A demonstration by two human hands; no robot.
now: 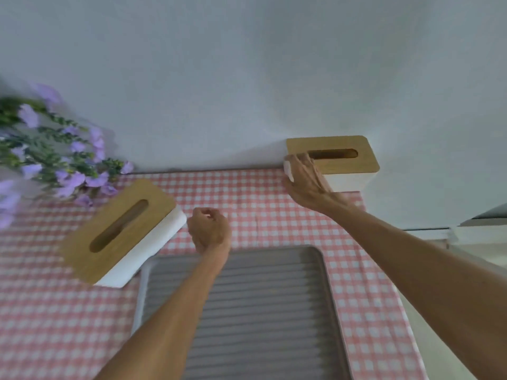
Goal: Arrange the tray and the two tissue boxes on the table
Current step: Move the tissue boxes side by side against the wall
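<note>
A grey ribbed tray lies on the pink checked tablecloth at the near middle. One white tissue box with a wooden slotted lid sits askew at the tray's far left corner. A second tissue box stands at the back right against the wall. My right hand grips the left end of that second box. My left hand hovers in a loose fist just right of the first box, with nothing in it.
Purple artificial flowers spread over the table's far left corner. A pale wall runs along the back edge. The table's right edge falls away near a white ledge.
</note>
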